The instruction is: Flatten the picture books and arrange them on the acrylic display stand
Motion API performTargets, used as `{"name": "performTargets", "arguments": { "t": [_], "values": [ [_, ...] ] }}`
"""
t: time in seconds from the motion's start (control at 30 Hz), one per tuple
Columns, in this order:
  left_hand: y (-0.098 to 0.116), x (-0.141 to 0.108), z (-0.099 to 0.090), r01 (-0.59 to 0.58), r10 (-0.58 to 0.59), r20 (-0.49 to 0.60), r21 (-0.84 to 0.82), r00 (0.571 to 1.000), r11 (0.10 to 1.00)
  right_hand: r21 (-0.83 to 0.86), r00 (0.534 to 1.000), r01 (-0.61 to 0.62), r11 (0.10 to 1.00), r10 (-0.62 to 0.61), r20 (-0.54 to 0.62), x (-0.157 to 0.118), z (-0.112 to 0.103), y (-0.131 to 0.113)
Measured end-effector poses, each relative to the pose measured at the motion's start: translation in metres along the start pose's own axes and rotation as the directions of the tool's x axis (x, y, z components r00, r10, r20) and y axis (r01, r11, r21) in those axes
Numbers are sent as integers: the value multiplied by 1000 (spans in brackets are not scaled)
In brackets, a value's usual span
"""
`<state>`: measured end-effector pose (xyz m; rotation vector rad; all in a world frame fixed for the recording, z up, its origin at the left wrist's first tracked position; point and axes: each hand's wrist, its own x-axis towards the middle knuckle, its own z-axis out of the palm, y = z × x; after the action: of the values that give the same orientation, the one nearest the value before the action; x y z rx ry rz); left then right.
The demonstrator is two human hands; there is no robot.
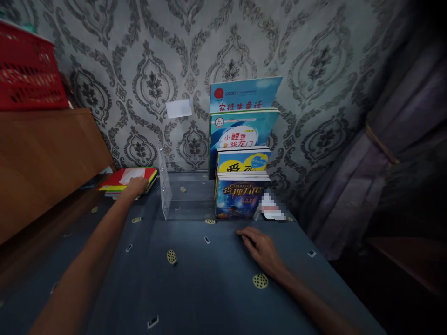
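At the left, my left hand reaches to the near right edge of a stack of books, the top one red and yellow. Its fingers are small and partly hidden, so I cannot tell whether they grip a book. My right hand rests on the cloth in front of the stand, fingers stretched forward and slightly bent, holding nothing. A clear acrylic stepped stand stands between the hands. Its right half carries upright books in rows: a dark blue book in front, a blue-and-yellow book, a teal book and a tall light-blue book behind.
A dark blue cloth with pineapple prints covers the table. To the left stand a wooden board and a red basket. A blurred-out white item lies right of the stand. A tied curtain hangs at the right.
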<state>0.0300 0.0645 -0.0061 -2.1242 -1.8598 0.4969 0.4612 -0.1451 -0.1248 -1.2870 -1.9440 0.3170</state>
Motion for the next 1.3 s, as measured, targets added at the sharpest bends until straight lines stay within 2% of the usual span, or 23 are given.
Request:
{"name": "performTargets", "arguments": {
  "t": [0.3, 0.47, 0.57, 0.67, 0.77, 0.87, 1.03, 1.2, 1.3],
  "values": [
    [13, -47, 4, -35, 39, -108, 39, 993, 999, -25, 999, 39, 999, -39, 9, 0, 2, 5],
    [23, -86, 12, -70, 80, -219, 56, 972, 996, -33, 998, 55, 998, -55, 23, -1, 4, 8],
    [26, -100, 19, -89, 101, -279, 54, 955, 995, -28, 998, 56, 998, -56, 17, -1, 4, 8],
    [24, -101, 33, -10, 15, -315, 17, 949, 1000, -32, 998, 60, 998, -60, 13, 0, 4, 7],
    [18, -95, 49, 94, -102, -304, -43, 947, 995, -39, 998, 63, 997, -62, 9, 0, 4, 6],
    [11, -95, 62, 112, -137, -296, -100, 945, 989, -36, 998, 57, 998, -57, 19, 0, 4, 6],
    [4, -116, 77, 68, -101, -253, -138, 962, 988, -33, 999, 42, 999, -42, 26, -1, 4, 8],
    [7, -149, 95, 10, -31, -106, -193, 994, 981, -39, 998, 47, 998, -46, 43, 0, 5, 8],
    [8, -165, 100, -22, 9, -68, -184, 998, 983, -42, 998, 52, 998, -50, 44, 0, 5, 9]
  ]
}}
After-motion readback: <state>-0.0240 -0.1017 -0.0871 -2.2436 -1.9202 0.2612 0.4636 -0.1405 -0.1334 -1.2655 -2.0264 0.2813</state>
